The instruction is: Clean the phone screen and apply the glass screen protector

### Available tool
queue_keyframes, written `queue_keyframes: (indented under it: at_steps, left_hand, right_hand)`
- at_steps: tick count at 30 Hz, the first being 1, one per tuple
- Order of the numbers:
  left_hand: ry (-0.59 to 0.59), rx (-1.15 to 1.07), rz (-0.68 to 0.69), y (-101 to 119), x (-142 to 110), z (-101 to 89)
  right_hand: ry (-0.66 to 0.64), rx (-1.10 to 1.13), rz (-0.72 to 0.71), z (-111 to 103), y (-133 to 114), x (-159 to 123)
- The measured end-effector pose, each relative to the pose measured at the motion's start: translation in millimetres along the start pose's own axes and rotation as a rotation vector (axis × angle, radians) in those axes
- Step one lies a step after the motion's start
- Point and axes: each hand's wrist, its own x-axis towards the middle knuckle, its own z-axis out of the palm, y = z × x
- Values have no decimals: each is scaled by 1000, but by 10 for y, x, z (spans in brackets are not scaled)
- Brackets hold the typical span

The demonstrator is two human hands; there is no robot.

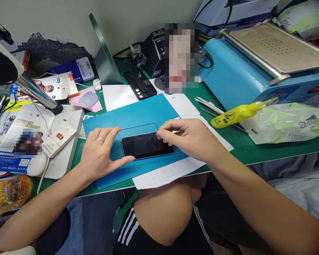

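A smartphone [140, 146] with a dark screen lies face up on a blue mat [133, 173]. Just above and behind it is a clear screen protector [138, 128] with a thin black border, tilted over part of the phone. My left hand [99, 150], a ring on one finger, grips the left end of the protector by its long edges, thumb near the phone and fingertips on the far side. At the protector's right end, thumb and forefinger of my right hand [179, 136] are pinched together over its edge. What exactly lies between those fingertips is partly hidden.
A phone case [140, 84] lies behind the mat on white paper [117, 95]. Right of it are a yellow bottle [234, 115], a plastic packet [287, 122] and a blue machine [234, 74] with a metal plate. Boxes, packaging and a lamp stand [41, 94] crowd the left.
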Motion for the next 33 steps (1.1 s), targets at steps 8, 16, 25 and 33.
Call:
queue_keyframes:
  at_steps: [8, 16, 25, 33]
  left_hand:
    - [-10, 7, -6, -10, 0, 7]
    - [-15, -24, -36, -1, -9, -14]
    - [-53, -88, -14, 17, -10, -14]
    - [-34, -85, 4, 14, -7, -11]
  right_hand:
    - [29, 9, -7, -22, 89, 20]
    - [232, -166, -92, -90, 265, 116]
    - [-67, -398, -409, -59, 348, 554]
    - [-29, -400, -324, -102, 463, 776]
